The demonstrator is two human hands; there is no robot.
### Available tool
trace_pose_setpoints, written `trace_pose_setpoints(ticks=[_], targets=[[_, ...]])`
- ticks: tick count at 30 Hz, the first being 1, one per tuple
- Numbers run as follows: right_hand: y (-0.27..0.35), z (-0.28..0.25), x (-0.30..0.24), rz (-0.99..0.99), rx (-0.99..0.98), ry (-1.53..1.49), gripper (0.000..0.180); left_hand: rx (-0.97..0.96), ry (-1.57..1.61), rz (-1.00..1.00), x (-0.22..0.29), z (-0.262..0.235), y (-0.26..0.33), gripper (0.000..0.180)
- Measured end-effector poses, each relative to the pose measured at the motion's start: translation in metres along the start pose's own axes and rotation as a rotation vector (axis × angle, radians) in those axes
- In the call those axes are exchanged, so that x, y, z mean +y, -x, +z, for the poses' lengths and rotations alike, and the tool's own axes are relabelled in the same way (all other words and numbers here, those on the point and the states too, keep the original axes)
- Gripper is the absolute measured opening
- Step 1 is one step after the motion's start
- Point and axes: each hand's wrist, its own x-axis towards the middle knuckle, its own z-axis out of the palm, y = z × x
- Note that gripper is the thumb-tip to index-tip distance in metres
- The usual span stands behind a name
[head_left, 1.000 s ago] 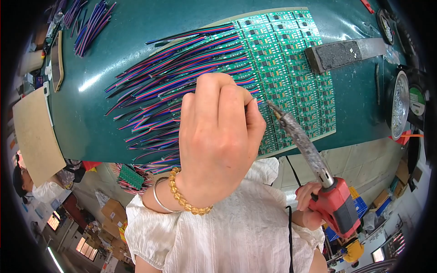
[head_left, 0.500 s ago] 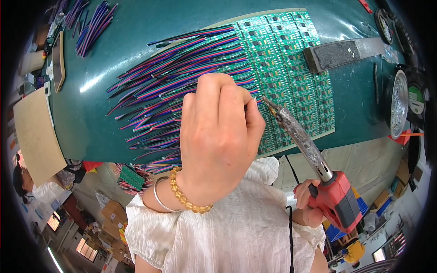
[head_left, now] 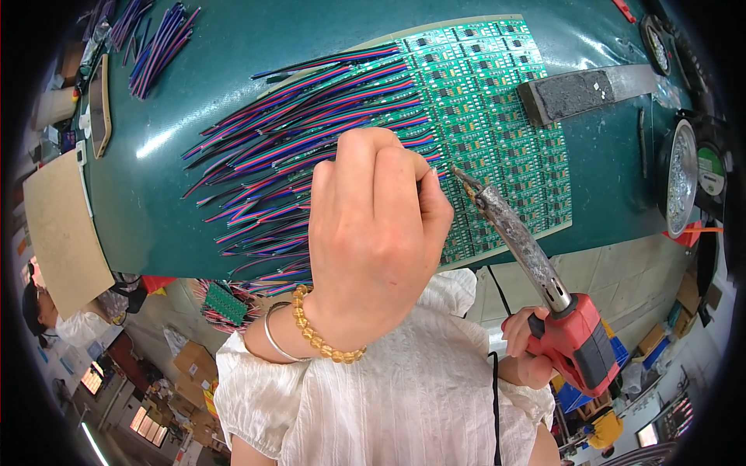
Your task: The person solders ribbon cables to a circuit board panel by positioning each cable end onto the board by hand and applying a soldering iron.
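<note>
A green-and-white round label [head_left: 710,172] shows on the dark reel at the far right, its print too small to read. The green table [head_left: 233,46] is glossy, with bright streaks of light. On it lies a large sheet of circuit boards [head_left: 497,101], many coloured wires [head_left: 311,116] fanning out from its left part. The left hand [head_left: 379,233] pinches wires at their board end, thumb against forefinger, hiding part of them. The right hand [head_left: 524,349] is wrapped around the red handle of a soldering iron [head_left: 521,233]; its tip points just beside the left fingertips, and I cannot tell whether it touches the board. A grey block [head_left: 583,92] overlaps the sheet's right edge, near a metal bowl [head_left: 664,190]. Beyond the table are floor tiles [head_left: 614,272], cardboard boxes [head_left: 194,361] and a person in yellow [head_left: 604,429].
</note>
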Motion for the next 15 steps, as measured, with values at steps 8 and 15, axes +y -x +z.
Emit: trace_pose_setpoints(ticks=[8, 15], targets=[[-0.01, -0.003, -0.003, 0.024, -0.112, 0.047, 0.058, 0.018, -0.001, 0.033, 0.0, 0.002, 0.0, 0.016], [-0.015, -0.013, 0.015, -0.33, -0.236, 0.262, 0.089, 0.011, -0.016, 0.01, 0.001, 0.003, 0.002, 0.017]])
